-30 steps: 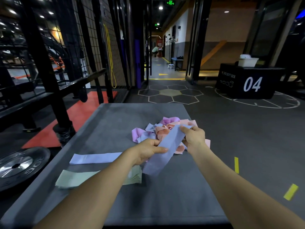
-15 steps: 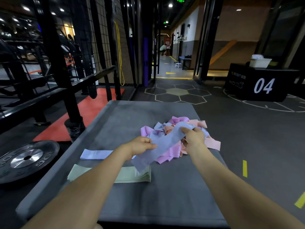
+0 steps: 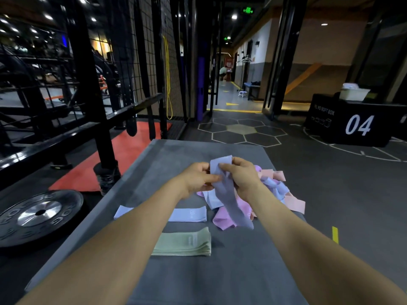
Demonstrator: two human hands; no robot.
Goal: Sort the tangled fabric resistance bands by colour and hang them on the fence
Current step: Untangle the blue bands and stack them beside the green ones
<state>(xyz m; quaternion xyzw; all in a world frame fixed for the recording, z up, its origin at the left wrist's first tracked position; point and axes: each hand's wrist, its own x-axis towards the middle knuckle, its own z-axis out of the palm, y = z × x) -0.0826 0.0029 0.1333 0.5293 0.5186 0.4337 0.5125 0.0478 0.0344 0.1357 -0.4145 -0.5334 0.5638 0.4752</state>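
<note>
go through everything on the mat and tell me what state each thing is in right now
left hand: pinching the held band
right hand: gripping the held band
held band: lifted, dangling
tangled pile: unsorted
blue band: flat on mat
green bands: stacked flat

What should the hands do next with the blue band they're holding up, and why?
Probably lay the blue band flat on the lone blue band lying on the grey mat. Both the left hand and right hand grip its top, and it hangs clear of the tangled pile, beside the green stack.
</note>
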